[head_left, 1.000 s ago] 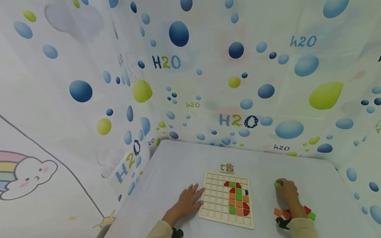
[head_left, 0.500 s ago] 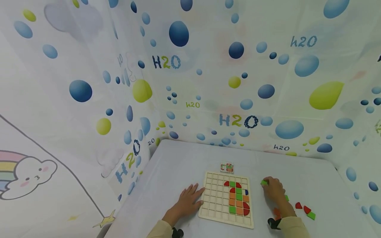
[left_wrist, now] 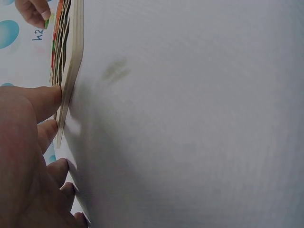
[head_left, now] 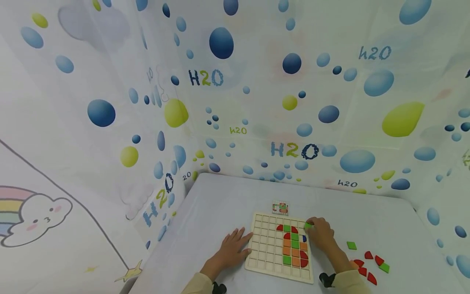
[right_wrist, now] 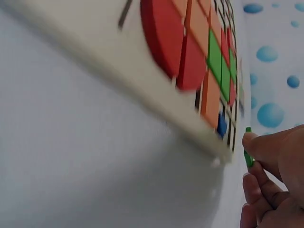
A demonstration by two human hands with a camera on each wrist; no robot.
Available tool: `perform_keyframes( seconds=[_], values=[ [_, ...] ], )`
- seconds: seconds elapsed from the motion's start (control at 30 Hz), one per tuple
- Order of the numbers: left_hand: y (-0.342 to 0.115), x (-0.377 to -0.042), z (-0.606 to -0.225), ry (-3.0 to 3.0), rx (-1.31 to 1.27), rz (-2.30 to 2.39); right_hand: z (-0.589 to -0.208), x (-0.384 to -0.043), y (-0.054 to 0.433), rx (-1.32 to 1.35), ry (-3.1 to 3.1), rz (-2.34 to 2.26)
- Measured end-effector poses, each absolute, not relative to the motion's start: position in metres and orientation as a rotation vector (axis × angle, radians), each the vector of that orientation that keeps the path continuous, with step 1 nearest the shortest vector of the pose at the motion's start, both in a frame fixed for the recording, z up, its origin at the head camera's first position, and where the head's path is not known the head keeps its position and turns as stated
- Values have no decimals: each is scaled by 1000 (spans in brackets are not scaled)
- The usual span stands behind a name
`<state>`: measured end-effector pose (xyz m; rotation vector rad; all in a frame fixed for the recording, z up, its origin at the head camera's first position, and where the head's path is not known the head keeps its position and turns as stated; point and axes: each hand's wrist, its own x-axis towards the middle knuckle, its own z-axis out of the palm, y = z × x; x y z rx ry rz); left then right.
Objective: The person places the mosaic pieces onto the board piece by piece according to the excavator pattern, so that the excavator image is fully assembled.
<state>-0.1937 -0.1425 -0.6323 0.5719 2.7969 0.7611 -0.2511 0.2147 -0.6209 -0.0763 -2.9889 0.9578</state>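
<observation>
"Which step is this?"
"Placing, I'd judge — the right hand (head_left: 322, 234) pinches a green tile (head_left: 307, 225) near the far right corner of the board (head_left: 262, 245); the left hand (head_left: 232, 248), spread, touches its left edge"
"Next?"
"That calls for careful alignment — then release, probably"

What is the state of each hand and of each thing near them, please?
Left hand: fingers spread, touching the board's edge
Right hand: pinching the green tile
Green tile: held, not yet set
Board: flat, partly filled
Picture card: lying beyond the board
Loose pieces: scattered
</observation>
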Motion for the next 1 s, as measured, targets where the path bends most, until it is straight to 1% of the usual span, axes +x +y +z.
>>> perform_keyframes(
  seconds=[0.2,0.53,0.8,1.0],
  values=[
    [-142,-195,-630,2809,538,716,-619,-248,185,125,-2980,880],
    [-140,-194,-626,2804,533,698,-618,-229,146,445,-2910,836],
    [-141,-194,-629,2796,534,693,-619,-220,139,507,-2942,797],
    [-140,-191,-624,2806,528,693,-621,-218,138,528,-2905,741]
  ],
)
